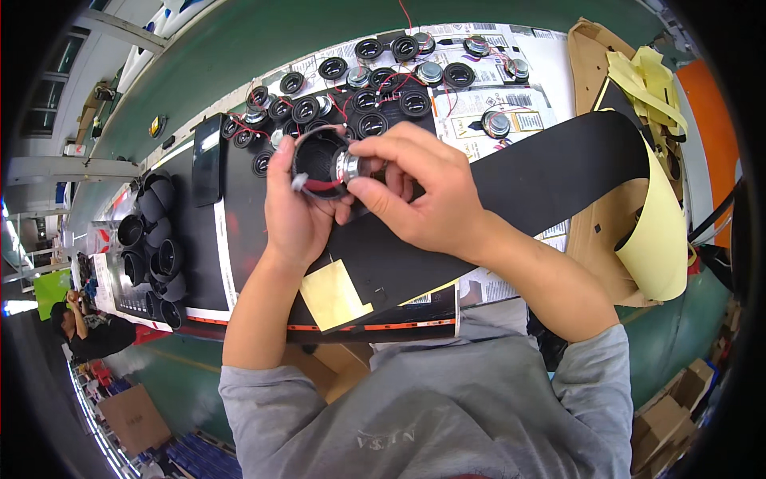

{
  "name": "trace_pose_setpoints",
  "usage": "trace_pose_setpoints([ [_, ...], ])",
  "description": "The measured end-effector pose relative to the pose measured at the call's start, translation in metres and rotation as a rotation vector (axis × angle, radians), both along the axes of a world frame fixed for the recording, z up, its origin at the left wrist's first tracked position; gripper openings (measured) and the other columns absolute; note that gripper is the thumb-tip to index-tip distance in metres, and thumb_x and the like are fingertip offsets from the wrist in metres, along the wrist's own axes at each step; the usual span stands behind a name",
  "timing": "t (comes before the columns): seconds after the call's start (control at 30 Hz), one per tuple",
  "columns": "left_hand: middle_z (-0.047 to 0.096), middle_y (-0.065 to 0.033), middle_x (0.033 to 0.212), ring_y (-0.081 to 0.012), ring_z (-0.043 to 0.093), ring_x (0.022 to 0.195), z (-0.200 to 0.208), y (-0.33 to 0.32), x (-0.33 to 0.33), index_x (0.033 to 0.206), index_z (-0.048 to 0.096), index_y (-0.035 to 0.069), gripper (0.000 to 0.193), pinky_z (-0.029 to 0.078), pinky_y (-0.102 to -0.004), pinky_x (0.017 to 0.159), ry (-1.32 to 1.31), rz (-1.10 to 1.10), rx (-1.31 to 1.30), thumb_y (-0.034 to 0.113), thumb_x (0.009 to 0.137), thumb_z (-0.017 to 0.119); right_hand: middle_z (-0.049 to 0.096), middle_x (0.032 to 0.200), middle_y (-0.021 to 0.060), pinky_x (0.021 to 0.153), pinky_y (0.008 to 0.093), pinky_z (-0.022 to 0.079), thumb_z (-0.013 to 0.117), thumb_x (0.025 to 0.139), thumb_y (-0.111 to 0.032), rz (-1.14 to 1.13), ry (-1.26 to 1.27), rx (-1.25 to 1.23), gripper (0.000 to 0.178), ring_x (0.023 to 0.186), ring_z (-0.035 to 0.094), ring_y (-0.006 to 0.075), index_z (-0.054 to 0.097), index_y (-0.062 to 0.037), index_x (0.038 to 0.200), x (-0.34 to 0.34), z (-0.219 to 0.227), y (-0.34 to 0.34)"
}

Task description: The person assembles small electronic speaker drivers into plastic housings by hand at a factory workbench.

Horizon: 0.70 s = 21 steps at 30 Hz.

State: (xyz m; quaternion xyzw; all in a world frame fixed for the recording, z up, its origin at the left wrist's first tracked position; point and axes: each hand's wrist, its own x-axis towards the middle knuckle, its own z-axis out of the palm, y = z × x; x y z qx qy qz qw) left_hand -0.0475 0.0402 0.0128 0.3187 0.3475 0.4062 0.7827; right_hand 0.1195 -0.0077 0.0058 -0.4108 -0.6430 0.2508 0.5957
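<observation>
My left hand (pixel 289 219) is wrapped round a black round cup-shaped housing (pixel 316 152), its open side turned up toward me. Between the thumb and fingers of my right hand (pixel 435 188) is a small silver-backed speaker (pixel 348 167), close against the right side of the housing's rim. A red wire (pixel 323 186) runs across the housing's lower edge to a small white plug (pixel 299 182) beside my left palm. Whether the speaker touches the rim is hard to make out.
Several loose speakers with red wires, such as one black-coned speaker (pixel 373 125), lie across the far tabletop. Several black housings (pixel 166 257) are grouped at left, near a dark phone (pixel 208 160). A black foam sheet (pixel 550 172) with yellow backing stretches rightward over cardboard (pixel 590 239). Another person (pixel 96 331) is far left.
</observation>
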Motion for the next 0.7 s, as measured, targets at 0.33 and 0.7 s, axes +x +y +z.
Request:
trace_pose_setpoints([
  [0.33, 0.056, -0.0145, 0.116, -0.0202, 0.059, 0.104, -0.003, -0.009, 0.006, 0.133, 0.04, -0.002, 0.053, 0.05, -0.0381, 0.091, 0.007, -0.064, 0.252, 0.037, 0.098, 0.039, 0.058, 0.08, 0.006, 0.051, 0.0326, 0.047, 0.074, 0.075, -0.018, -0.144, -0.157, 0.068, 0.024, 0.061, 0.06, 0.0225, 0.063, -0.0049, 0.092, -0.002, -0.007, 0.004],
  [0.7, 0.052, -0.0122, 0.121, -0.0207, 0.053, 0.113, -0.001, -0.012, 0.007, 0.14, 0.03, -0.002, 0.062, 0.044, -0.0372, 0.098, 0.052, -0.155, 0.33, 0.04, 0.096, 0.042, 0.056, 0.069, 0.0048, 0.044, 0.0255, 0.044, 0.079, 0.073, -0.019, -0.199, -0.202, 0.092, 0.024, 0.051, 0.055, 0.0133, 0.066, -0.0037, 0.086, -0.001, -0.009, 0.006],
])
